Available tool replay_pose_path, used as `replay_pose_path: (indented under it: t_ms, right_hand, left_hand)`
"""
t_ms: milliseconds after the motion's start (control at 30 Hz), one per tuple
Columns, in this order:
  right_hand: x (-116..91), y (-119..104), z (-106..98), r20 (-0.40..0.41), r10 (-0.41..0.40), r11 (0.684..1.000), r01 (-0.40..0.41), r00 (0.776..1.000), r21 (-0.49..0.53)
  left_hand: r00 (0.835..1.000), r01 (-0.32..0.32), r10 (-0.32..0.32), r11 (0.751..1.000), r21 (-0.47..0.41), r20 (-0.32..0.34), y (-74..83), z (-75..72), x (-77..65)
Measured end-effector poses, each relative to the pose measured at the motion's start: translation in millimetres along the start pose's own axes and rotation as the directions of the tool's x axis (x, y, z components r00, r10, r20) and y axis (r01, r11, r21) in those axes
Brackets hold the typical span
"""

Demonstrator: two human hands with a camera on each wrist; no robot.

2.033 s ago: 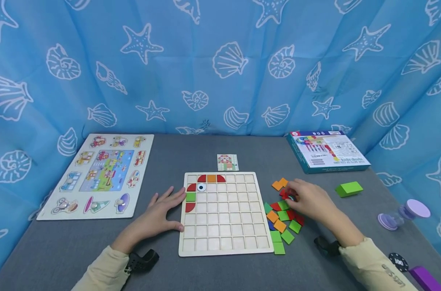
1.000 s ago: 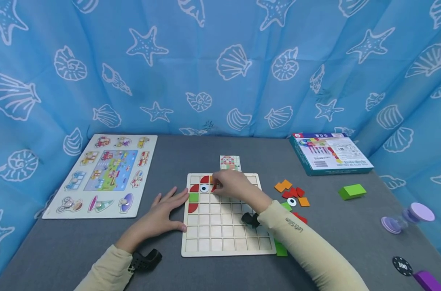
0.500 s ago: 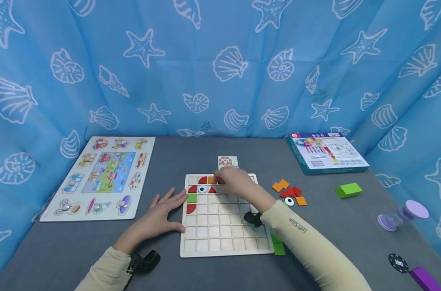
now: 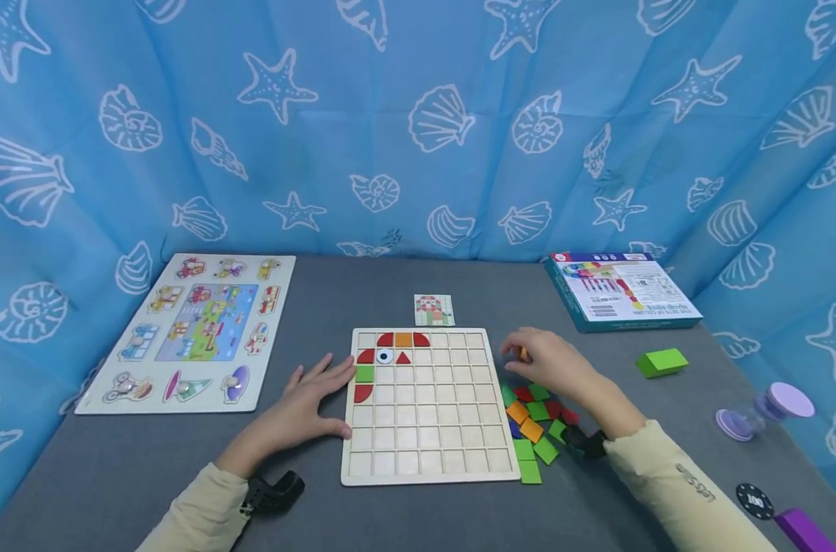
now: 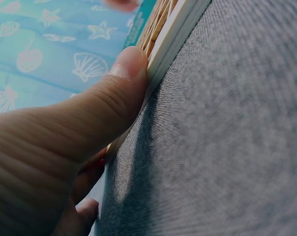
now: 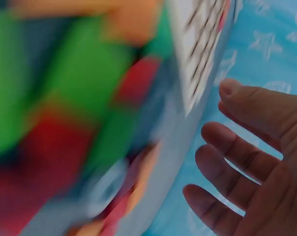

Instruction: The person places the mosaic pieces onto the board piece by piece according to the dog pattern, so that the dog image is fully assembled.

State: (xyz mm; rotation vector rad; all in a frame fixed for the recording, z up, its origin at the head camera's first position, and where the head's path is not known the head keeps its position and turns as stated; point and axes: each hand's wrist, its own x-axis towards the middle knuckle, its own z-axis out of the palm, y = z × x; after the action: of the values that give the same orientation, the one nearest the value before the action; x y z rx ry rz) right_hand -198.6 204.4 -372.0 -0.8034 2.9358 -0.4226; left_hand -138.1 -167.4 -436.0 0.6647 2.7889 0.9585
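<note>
A wooden grid board [image 4: 418,418] lies on the table with several tiles in its upper left cells. Among them are an orange square [image 4: 403,340], a round eye tile [image 4: 384,356], a green square [image 4: 364,373] and a small red triangle [image 4: 403,357]. My left hand [image 4: 310,406] rests against the board's left edge, fingers spread, and in the left wrist view the thumb [image 5: 128,66] touches its side. My right hand [image 4: 545,359] hovers over the upper part of the loose tile pile [image 4: 535,418], hiding some tiles. In the right wrist view, its relaxed fingers [image 6: 227,172] hold nothing.
A small picture card [image 4: 433,310] lies behind the board. On the left is a peg puzzle [image 4: 190,330]; a boxed game [image 4: 621,291] lies at back right. Along the right side are a green block [image 4: 662,363], a lilac hourglass [image 4: 763,410], a black disc [image 4: 755,500] and a purple block [image 4: 804,529].
My right hand brought the red triangle from the pile to the board, let go of it beside the eye tile, and has moved back right to the pile. The left hand stays put.
</note>
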Motion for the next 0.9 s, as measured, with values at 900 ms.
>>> replay_pose_path:
  t_ms: [900]
  right_hand:
    - [-46.9,39.6,6.1,0.045,0.061,0.995,-0.057,0.997,-0.086]
  left_hand:
    - [1.000,0.016,-0.016,1.000,-0.001,0.026,1.8,-2.6,0.7]
